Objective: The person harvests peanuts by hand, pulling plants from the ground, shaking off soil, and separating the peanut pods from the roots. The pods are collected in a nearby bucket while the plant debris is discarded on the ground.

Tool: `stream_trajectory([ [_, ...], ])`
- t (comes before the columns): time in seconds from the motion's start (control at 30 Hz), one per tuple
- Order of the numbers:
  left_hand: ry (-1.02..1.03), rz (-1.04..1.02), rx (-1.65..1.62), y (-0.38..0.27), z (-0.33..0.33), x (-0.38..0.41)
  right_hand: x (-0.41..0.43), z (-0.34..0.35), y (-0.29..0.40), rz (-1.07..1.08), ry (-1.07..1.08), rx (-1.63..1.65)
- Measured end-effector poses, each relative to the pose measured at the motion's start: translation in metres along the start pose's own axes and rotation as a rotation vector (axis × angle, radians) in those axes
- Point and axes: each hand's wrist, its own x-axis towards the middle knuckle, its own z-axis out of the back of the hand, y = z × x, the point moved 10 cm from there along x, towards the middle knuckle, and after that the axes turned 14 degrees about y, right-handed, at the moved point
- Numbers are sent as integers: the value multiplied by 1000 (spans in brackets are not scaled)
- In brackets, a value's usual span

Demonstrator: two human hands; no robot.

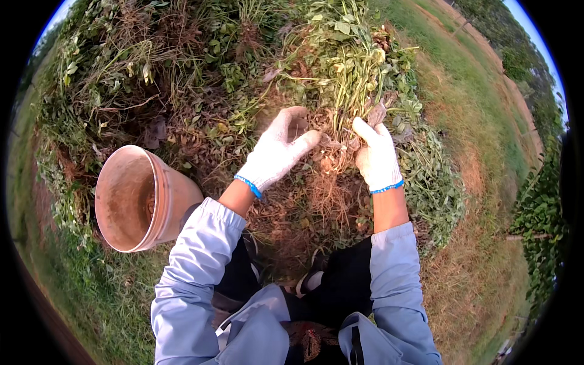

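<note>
Both hands wear white knit gloves with blue cuffs. Before me a bunch of pulled plants, likely peanut, lies with green stems [353, 86] pointing away and its roots [329, 194] towards me. At the right side of the root crown, the fingers of my right hand [378, 153] are bent against the plants; whether they grip is partly hidden. My left hand [284, 148] is at the crown's left side, thumb and fingers apart, with nothing clearly held. A pale plastic bucket [180, 196] lies tilted at left, its mouth facing the lower left, with some brownish matter inside.
A broad heap of uprooted leafy plants [178, 68] spreads around the hands and beyond the bucket. My shoes [312, 276] are at the heap's near edge. Grass [474, 273] lies to the right, with a leafy shrub [540, 214] at the far right.
</note>
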Motion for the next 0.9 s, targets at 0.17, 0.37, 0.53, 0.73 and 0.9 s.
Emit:
stream_trajectory([
  [0.17,-216,-41,-5,-16,32,-7,-10,12,10,-3,-156,37],
  [0.37,-81,-264,394,-61,-7,-13,-3,36,-4,0,-198,196],
  [0.53,23,-256,665,-67,-40,-13,-4,22,-3,-25,-169,207],
  [0.73,72,-11,473,-19,-69,1,-7,3,-4,20,-155,295],
  [0.9,156,73,512,-14,-78,1,-5,7,-3,91,-234,216],
])
